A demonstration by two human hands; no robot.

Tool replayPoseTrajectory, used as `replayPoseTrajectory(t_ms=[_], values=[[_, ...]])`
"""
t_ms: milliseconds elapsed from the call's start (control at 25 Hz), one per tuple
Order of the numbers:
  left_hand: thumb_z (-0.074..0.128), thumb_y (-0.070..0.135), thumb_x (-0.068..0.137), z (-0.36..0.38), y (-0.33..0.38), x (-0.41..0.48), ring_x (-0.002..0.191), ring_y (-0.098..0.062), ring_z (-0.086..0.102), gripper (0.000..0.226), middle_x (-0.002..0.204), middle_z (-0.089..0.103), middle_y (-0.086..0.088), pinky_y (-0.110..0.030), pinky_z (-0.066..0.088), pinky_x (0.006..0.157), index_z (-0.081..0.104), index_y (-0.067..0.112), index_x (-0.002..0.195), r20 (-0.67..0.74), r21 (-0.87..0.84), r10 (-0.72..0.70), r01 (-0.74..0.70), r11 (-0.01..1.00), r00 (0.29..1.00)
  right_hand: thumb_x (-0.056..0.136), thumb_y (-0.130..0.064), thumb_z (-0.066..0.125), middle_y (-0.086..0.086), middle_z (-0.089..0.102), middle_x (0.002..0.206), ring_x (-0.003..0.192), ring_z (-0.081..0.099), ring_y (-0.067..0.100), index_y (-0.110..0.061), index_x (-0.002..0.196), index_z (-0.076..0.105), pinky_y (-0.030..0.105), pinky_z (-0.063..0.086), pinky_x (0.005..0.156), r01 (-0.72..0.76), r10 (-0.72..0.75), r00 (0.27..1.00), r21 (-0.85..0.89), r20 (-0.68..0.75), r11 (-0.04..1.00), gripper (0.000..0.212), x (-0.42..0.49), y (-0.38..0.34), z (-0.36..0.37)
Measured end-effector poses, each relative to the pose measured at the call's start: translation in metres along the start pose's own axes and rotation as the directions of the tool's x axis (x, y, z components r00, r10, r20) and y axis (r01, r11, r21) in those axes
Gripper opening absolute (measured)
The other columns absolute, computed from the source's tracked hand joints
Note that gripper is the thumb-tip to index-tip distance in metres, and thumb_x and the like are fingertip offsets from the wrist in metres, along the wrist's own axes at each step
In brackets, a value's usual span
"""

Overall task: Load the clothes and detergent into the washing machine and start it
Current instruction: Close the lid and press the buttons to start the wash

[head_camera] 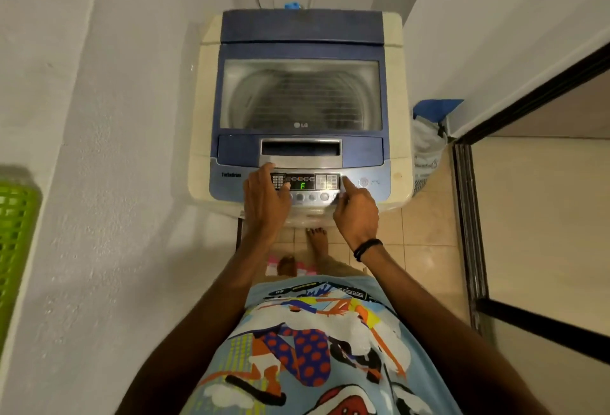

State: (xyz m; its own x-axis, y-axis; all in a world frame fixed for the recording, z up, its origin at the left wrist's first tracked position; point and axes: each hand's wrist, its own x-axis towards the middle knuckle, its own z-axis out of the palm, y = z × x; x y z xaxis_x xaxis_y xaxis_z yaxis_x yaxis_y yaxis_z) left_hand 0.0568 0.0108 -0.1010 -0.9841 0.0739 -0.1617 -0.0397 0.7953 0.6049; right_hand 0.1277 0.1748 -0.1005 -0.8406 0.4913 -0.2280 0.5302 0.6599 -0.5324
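Directly ahead, the washing machine is seen with its lid closed, and a green F is shown on its display. The left hand is laid on the machine's panel left of the display, fingers straight, nothing held. The right hand is set right of the display, forefinger stretched onto the panel, the rest curled on nothing

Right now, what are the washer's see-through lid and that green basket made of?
Lid window: clear, glossy glass or plastic, can't tell which; the drum shows through under glare. Green basket: probably moulded plastic; bright even colour, regular grid of holes.
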Motion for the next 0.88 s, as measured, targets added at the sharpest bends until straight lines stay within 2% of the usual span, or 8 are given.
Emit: replayPoseTrajectory(t_ms=[240,480,760,880], values=[[0.063,0.026,0.095,-0.008,-0.016,-0.021,0.128,-0.03,0.049,0.05,0.135,0.056,-0.015,-0.039,0.044,0.105,0.049,0.007,0.139,0.017,0.0,0.096,-0.096,0.995,0.995,0.098,-0.014,0.046,0.016,0.062,0.1,0.091,0.061,0.032,-0.021,0.147,0.044,0.036,0.049,0.073,-0.058,0.059,0.998,-0.054,0.021,0.997,0.049,-0.057,0.004,0.028],[0.063,0.023,0.095,-0.009,-0.024,-0.041,0.136,-0.032,0.044,0.056,0.145,0.051,-0.017,-0.04,0.04,0.112,0.044,0.006,0.145,0.071,0.008,0.121,-0.122,0.993,0.99,0.098,-0.018,0.048,0.017,0.062,0.099,0.091,0.061,0.032,-0.019,0.151,0.035,0.035,0.049,0.071,-0.097,0.099,0.995,-0.112,0.016,0.989,0.054,-0.074,0.007,0.037],[0.063,0.023,0.096,-0.002,-0.019,-0.048,0.137,-0.03,0.043,0.055,0.146,0.05,-0.016,-0.039,0.039,0.112,0.045,0.006,0.145,0.06,0.01,0.088,-0.088,0.996,0.994,0.098,-0.023,0.05,0.016,0.062,0.099,0.092,0.061,0.032,-0.022,0.154,0.027,0.036,0.049,0.068,-0.076,0.089,0.994,-0.191,0.058,0.979,0.06,-0.069,0.011,0.041],[0.064,0.023,0.095,0.004,-0.015,-0.05,0.137,-0.031,0.044,0.055,0.145,0.051,-0.016,-0.04,0.04,0.111,0.045,0.007,0.144,0.048,-0.001,0.068,-0.068,0.998,0.997,0.096,-0.023,0.055,0.015,0.063,0.096,0.087,0.061,0.03,-0.027,0.157,0.012,0.038,0.05,0.067,-0.045,0.065,0.995,-0.238,0.078,0.97,0.074,-0.065,0.013,0.041]])
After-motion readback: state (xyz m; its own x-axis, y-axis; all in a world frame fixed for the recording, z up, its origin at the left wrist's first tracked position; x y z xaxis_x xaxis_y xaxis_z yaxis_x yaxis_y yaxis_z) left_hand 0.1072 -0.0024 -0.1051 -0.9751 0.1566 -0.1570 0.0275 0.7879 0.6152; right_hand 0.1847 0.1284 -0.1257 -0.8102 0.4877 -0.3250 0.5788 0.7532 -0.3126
